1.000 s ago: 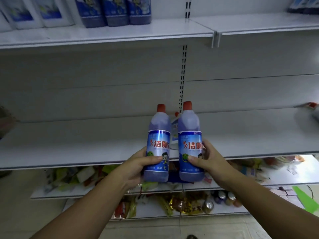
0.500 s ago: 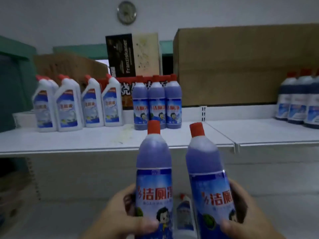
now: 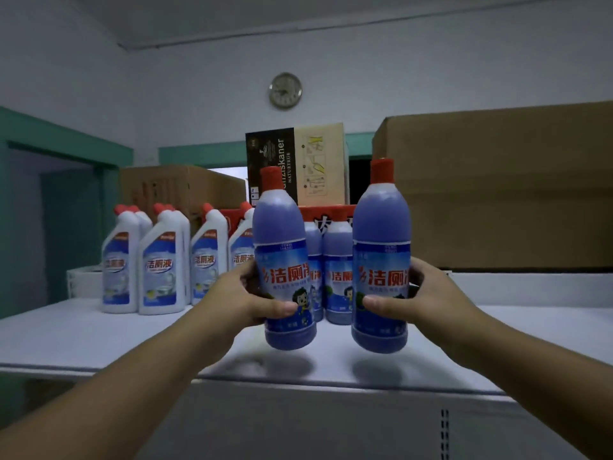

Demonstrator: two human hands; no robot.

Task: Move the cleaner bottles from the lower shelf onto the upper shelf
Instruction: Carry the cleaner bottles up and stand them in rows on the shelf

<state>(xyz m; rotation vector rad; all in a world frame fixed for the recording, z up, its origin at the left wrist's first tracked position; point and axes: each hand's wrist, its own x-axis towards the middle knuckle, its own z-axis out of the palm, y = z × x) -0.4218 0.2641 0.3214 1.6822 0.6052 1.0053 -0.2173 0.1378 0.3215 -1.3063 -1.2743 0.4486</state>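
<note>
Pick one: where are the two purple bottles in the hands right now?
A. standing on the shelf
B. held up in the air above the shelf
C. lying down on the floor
B: the left hand and right hand each grip a purple bottle, with shadows showing beneath them on the shelf.

- Left bottle [image 3: 284, 260] label, above the left thumb [image 3: 278, 307]: "洁厕", third character cut off.
- Right bottle [image 3: 380, 257], above the right thumb [image 3: 381, 302]: same.
- White bottles [image 3: 159, 260]: "洁厕液".
- Black box [image 3: 270, 161]: partly hidden, perhaps "Franziskaner".
</note>
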